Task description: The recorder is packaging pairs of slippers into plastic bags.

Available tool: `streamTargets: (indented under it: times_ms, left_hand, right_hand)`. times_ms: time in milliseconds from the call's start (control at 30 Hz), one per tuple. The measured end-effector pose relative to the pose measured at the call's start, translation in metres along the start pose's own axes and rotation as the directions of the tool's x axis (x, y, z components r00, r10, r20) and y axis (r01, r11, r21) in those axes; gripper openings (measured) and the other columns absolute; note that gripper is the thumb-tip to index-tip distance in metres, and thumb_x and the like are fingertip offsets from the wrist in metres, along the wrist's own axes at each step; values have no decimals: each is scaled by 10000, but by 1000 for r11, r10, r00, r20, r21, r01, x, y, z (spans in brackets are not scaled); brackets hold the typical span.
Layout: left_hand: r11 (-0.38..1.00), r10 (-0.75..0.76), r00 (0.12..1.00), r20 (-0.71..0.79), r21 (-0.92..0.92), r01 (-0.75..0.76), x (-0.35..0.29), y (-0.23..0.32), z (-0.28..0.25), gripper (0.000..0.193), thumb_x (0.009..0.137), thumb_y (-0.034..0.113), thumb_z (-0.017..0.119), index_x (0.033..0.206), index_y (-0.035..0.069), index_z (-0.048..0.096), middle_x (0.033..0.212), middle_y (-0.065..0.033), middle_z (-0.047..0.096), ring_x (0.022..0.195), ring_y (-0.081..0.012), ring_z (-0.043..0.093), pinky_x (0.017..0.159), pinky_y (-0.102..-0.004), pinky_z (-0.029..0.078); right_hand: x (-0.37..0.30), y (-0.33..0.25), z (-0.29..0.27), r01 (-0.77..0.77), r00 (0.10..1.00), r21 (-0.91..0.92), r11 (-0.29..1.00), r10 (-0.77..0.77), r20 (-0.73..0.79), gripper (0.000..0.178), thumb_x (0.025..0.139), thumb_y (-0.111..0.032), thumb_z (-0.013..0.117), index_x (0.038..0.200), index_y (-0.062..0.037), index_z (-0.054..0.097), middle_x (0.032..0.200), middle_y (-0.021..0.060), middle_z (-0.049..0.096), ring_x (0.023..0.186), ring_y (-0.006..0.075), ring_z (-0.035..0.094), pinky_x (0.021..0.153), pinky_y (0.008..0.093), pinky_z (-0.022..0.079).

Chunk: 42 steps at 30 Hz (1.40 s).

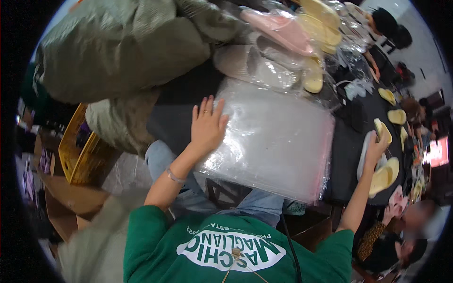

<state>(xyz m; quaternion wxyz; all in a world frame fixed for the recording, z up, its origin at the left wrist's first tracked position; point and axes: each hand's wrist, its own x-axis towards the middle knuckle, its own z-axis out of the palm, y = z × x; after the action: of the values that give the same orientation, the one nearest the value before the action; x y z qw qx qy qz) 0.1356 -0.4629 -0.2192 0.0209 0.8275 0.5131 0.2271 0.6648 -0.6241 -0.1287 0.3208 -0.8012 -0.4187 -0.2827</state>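
Free above the bags, blocked behind

Over the flat stack of clear bags (278,141), one can pass low between the left hand (207,126) and the right hand (376,150). Behind it, the heaped wrapped slippers (278,30) stand in the way; at the far left, the bulky sack (122,52) also.

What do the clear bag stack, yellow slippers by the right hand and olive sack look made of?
Clear bag stack: glossy thin plastic film; see-through with sharp glare.
Yellow slippers: probably moulded foam or rubber, matte; smooth, evenly coloured.
Olive sack: likely woven plastic, dull sheen; stiff creases.
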Motion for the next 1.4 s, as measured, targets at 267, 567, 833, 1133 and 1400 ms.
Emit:
streamTargets:
  times_ms: [267,567,833,1133,1400]
  left_hand:
    - [999,-37,999,-11,4,37,2,1,-2,514,954,386,400,1382,102,409,1399,-209,393,1326,-351,332,1095,-504,222]
    - [988,-61,997,-47,-146,54,-7,0,-2,569,939,419,413,1403,91,373,1420,-229,364,1355,-358,289,1116,-512,177]
    - [984,-33,998,-48,-174,24,-1,1,0,605,934,409,430,1396,26,353,1423,-192,374,1359,-321,287,1118,-491,171]
    - [980,-116,993,-22,-163,110,-2,-5,-17,553,937,311,461,1389,9,357,1425,-206,378,1352,-338,315,1111,-476,214]
    - [838,-482,715,-506,-27,545,-133,-24,-160,672,906,241,563,1426,-44,248,1483,-236,242,1391,-370,197,1134,-437,135]
  right_hand:
    - [-57,-315,44,411,698,689,597,-692,183,421,811,-177,689,1190,-35,573,1275,138,552,1184,317,501,993,398,379]
    - [-49,-376,160,337,628,644,687,-674,390,191,814,-228,677,927,-75,690,963,111,621,911,284,613,752,387,477]
    - [-85,-385,134,471,746,406,783,-599,291,312,813,-42,608,1110,-139,604,1063,94,562,926,305,592,780,411,466]
    - [-104,-324,78,716,499,474,513,-850,166,307,833,-128,594,1140,-116,606,1247,70,554,1112,265,525,941,419,392]
    - [-115,-278,108,427,597,653,625,-737,315,315,869,-138,552,1179,-87,585,1267,75,547,1157,268,506,976,410,378]
